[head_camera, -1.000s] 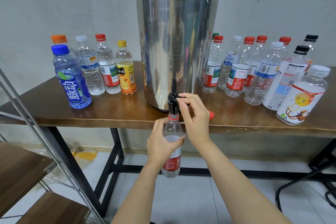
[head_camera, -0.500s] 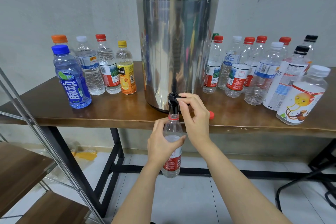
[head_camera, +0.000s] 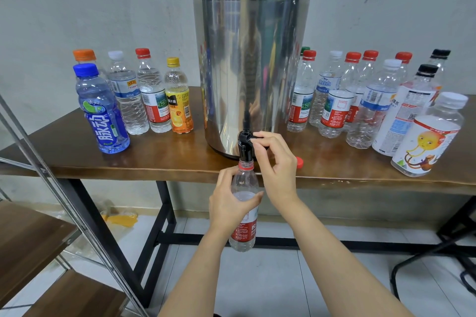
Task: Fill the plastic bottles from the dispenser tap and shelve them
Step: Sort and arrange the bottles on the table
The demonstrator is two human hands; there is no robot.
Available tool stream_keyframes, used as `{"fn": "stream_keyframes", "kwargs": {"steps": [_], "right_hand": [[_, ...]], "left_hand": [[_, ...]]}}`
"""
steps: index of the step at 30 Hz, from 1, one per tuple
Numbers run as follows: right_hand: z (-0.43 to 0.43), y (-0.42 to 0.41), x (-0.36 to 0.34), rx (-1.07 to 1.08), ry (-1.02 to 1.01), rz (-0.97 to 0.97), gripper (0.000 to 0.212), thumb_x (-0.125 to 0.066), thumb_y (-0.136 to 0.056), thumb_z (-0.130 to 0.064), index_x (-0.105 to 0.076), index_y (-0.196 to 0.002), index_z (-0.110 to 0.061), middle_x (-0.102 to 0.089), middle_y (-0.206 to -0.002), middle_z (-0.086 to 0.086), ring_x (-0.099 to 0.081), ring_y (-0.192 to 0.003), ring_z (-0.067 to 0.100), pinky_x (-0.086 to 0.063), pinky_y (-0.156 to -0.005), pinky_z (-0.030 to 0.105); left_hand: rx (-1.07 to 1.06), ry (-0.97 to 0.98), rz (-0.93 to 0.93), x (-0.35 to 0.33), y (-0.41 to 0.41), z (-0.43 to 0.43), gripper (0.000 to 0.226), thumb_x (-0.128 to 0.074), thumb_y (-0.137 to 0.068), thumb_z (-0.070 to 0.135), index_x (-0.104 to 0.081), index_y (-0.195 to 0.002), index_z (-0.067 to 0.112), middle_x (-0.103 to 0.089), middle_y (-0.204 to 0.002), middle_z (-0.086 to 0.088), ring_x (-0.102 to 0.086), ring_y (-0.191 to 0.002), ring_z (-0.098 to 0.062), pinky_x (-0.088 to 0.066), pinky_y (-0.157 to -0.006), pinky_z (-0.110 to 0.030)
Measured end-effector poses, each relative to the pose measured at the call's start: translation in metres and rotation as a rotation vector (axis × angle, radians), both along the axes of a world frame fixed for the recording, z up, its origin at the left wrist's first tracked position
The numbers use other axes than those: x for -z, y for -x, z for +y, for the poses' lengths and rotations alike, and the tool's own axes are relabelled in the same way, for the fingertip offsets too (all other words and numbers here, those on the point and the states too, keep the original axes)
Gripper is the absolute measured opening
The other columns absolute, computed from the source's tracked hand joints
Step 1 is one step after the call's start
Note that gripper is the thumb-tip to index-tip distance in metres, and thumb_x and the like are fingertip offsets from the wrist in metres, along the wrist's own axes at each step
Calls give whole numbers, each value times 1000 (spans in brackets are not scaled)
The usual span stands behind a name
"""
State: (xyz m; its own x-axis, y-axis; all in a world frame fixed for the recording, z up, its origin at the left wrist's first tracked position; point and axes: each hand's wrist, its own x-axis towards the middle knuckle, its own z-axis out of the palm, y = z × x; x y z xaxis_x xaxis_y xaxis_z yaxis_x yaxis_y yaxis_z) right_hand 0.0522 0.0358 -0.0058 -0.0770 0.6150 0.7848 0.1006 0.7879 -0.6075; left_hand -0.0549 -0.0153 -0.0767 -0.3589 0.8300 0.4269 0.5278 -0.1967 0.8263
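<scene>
While the left hand grips the uncapped bottle at six o'clock under the tap and the right hand pinches its lever, this fill looks underway, the bottles at the dispenser's three o'clock apparently empty, shelving undone.

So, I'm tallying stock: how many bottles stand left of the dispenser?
5: blue-cap bottle in front, orange-cap bottle behind it, then white-cap bottle, red-cap bottle and yellow-cap bottle in a row toward the dispenser. Others may hide behind.
</scene>
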Motion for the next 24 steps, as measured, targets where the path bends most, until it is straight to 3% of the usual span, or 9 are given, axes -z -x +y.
{"fn": "stream_keyframes", "kwargs": {"steps": [6, 15, 24], "right_hand": [[0, 0, 0, -2, 4, 1, 21, -54, -96, -19, -71, -97, -6, -66, -109, -1, -60, -105, 1, -43, -86, 10], [0, 0, 0, 1, -1, 5, 20, -55, -96, -18, -71, -97, -6, -66, -109, -1, -60, -104, 0, -43, -86, 10], [0, 0, 0, 6, -1, 4, 20, -55, -96, -17, -71, -97, -6, -66, -109, 0, -59, -103, -2, -43, -86, 10]], "left_hand": [[-4, -7, -4, 0, 0, -1, 64, -84, -68, 42, -41, -108, 66, -51, -120, 33, -51, -112, 13, -50, -92, -29], [-9, 4, 1, 0, 0, 0, 68, -85, -68, 43, -38, -107, 71, -49, -119, 37, -48, -111, 17, -48, -90, -27], [-3, 2, -13, 1, 1, 1, 63, -84, -67, 44, -42, -110, 63, -51, -120, 33, -50, -113, 12, -49, -92, -26]]}}
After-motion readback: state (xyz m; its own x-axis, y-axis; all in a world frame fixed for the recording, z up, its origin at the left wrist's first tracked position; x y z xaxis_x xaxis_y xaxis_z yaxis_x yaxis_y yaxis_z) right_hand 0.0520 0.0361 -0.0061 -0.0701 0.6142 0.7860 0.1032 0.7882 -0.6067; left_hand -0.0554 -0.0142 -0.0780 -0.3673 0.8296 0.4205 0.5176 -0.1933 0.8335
